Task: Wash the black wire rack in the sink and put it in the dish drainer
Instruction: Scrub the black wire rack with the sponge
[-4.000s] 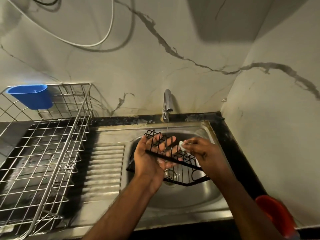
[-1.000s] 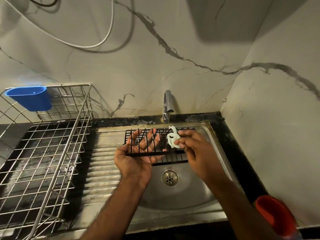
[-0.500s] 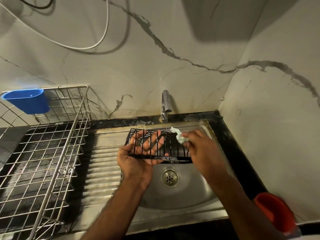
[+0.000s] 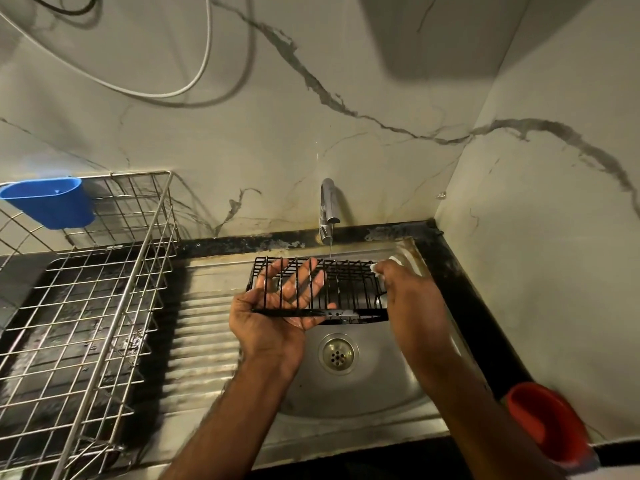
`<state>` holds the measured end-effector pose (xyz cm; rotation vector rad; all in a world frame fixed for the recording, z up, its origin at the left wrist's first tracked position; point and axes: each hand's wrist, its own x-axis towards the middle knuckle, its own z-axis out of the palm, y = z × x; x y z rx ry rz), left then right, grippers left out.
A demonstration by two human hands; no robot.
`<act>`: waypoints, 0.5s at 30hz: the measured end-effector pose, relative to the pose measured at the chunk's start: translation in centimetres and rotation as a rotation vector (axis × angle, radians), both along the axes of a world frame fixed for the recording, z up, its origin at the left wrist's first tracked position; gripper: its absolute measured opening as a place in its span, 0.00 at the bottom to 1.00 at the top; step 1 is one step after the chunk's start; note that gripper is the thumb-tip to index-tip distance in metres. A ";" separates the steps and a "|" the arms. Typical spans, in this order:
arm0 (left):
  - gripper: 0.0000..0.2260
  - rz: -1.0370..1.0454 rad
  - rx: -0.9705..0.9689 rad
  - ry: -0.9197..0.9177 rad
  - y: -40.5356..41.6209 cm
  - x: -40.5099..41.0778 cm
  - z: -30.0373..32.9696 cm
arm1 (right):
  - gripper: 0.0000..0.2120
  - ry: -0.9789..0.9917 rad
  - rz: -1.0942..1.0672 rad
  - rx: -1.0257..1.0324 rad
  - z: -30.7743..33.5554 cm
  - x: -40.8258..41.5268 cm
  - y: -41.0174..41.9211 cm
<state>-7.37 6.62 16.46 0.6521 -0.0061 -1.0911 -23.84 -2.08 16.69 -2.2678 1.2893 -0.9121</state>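
- Red plastic, smooth and round: a cup (image 4: 547,422) sits at the near right corner on the dark worktop (image 4: 460,271), well apart from the washing.
- Steel, dull and wet: the sink (image 4: 363,386) has a round bowl with a perforated drain (image 4: 338,353) at its middle and a ribbed draining board on its left.
- The left hand (image 4: 273,315) lies palm up under the rack, its fingers (image 4: 301,278) straight and spread behind the bars, carrying the near edge on the palm.
- The rack (image 4: 341,289) is thin black wire, a rectangular grid of close parallel bars with a raised rim; it is held roughly level above the bowl, under the tap, not in the drainer.
- The right hand (image 4: 414,303) covers the rack's right end, fingers curled round a pale scrap of cloth (image 4: 381,268) pressed at the far right corner; most of the cloth is hidden by the hand.
- A short chrome tap (image 4: 327,211) stands at the back edge, and a thin stream falls from it onto the bars.
- On the left, a drainer (image 4: 104,306) of silvery wire squares stands on the worktop, with a blue plastic tub (image 4: 50,202) hung on its far rim.
- Behind is pale veined marble wall, with a white cable (image 4: 194,81) looping across it.
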 end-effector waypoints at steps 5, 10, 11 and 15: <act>0.22 0.041 0.043 0.016 0.0 -0.5 -0.1 | 0.10 0.042 0.144 -0.083 0.0 2.7 2.2; 0.22 0.061 0.015 0.040 0.1 -0.2 0.0 | 0.24 0.132 0.432 -0.214 0.0 3.9 2.1; 0.22 0.062 0.009 0.041 0.2 -0.1 0.1 | 0.20 0.141 0.456 -0.213 0.2 3.5 2.0; 0.22 0.063 -0.010 0.054 0.4 0.8 0.3 | 0.20 0.147 0.388 -0.166 -0.8 0.7 1.0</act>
